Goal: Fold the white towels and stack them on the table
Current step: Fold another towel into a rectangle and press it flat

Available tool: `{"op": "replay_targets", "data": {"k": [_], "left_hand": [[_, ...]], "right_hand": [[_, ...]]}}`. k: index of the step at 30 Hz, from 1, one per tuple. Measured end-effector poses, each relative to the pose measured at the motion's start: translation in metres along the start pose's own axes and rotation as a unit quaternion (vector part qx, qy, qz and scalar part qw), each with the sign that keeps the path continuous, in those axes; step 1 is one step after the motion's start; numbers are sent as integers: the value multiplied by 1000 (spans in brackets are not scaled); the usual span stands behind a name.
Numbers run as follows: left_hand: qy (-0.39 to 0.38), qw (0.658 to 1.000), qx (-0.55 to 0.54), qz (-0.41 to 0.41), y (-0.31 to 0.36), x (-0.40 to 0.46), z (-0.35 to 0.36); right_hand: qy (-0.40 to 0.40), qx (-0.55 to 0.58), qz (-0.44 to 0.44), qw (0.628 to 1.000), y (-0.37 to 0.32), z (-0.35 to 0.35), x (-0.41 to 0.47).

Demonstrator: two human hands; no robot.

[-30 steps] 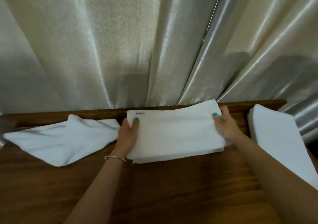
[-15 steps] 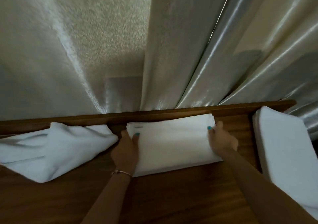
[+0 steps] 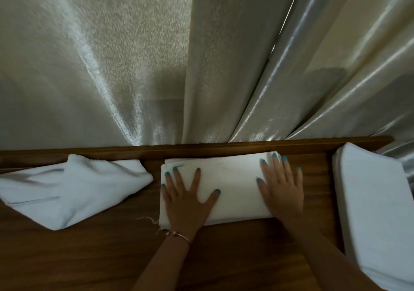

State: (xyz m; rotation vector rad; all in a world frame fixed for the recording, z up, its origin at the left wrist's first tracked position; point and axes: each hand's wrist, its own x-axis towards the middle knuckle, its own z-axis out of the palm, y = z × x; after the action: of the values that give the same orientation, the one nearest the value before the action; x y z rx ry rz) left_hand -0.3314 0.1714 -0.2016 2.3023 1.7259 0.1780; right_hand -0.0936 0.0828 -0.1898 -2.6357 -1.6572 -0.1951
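A folded white towel (image 3: 233, 185) lies flat on the wooden table (image 3: 89, 257), close to its raised back edge. My left hand (image 3: 186, 201) rests palm down on the towel's left end with fingers spread. My right hand (image 3: 283, 185) lies flat on its right end, fingers spread too. Neither hand grips the cloth. A loose, crumpled white towel (image 3: 74, 190) lies to the left. A stack of folded white towels (image 3: 378, 212) sits at the right edge of the table.
Shiny cream curtains (image 3: 201, 55) hang directly behind the table's back rail (image 3: 224, 148). Bare wood lies in front of the towels, toward me. A frayed thread sticks out at the folded towel's lower left corner.
Both hands held the folded towel by its ends above the table, then lowered it. Now they have let go and press flat on top of it.
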Motion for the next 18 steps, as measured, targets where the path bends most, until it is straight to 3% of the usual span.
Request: {"op": "replay_targets", "data": {"k": [3,8,18], "left_hand": [[5,1000,-3,-7,-1,2,-1],[12,1000,0,-8,-3,4,1],[27,999,25,1,-24,15,-3]], "right_hand": [[-31,-8,-35,999,-1,4,3],[-97,38,-6,995,-1,12,8],[-122,61,8,991,-24,8,9]]}}
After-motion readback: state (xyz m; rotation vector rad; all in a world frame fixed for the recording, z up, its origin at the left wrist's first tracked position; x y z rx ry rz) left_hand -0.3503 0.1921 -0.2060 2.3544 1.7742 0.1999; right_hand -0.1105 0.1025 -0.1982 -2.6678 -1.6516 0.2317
